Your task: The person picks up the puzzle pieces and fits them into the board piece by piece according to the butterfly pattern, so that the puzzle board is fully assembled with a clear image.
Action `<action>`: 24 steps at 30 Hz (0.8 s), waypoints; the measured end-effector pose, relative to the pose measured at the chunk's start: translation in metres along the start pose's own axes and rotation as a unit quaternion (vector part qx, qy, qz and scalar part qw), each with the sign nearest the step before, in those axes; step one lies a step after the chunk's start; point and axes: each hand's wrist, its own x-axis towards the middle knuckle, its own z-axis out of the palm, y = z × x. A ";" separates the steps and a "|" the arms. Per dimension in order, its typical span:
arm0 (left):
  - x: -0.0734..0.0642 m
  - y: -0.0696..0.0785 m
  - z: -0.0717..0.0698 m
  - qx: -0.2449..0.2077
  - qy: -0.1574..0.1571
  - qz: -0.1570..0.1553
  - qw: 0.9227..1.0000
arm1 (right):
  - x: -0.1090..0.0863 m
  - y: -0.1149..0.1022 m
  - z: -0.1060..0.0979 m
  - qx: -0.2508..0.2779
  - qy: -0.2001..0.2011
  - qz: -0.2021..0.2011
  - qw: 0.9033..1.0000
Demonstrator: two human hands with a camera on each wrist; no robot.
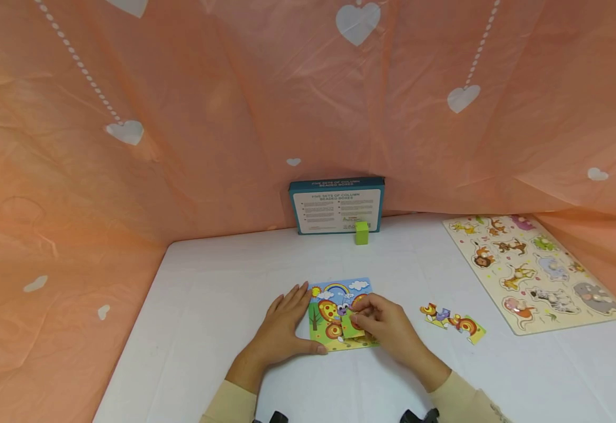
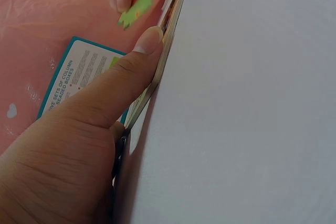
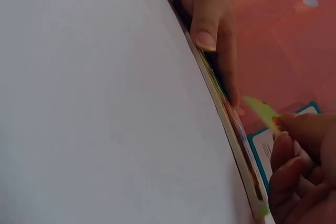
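A small square picture puzzle (image 1: 358, 285), with a rainbow, clouds and a butterfly, lies on the white table in the head view. My left hand (image 1: 284, 330) rests at its left side with fingers extended, and the thumb (image 2: 142, 51) lies against the near edge. Above the picture, my right hand (image 1: 389, 329) pinches a green puzzle piece (image 3: 264, 112) between thumb and fingers. In both wrist views this piece is tilted and held up off the board. Part of the picture's right side is hidden behind the right hand.
Several loose puzzle pieces (image 1: 452, 322) lie together right of the right hand. A larger animal puzzle board (image 1: 490, 288) occupies the table's right side. At the back stands a blue-edged box (image 1: 337, 208) with a green block (image 1: 361, 233) before it. An orange curtain (image 1: 223, 117) hangs behind.
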 end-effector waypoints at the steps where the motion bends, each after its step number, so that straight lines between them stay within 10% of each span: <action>1: 0.000 0.000 0.000 0.000 0.000 0.002 1.000 | 0.001 0.000 0.002 -0.001 -0.001 -0.001 1.000; 24: 0.000 0.001 0.000 0.001 0.000 -0.004 1.000 | 0.005 -0.003 0.041 0.028 -0.049 0.006 0.998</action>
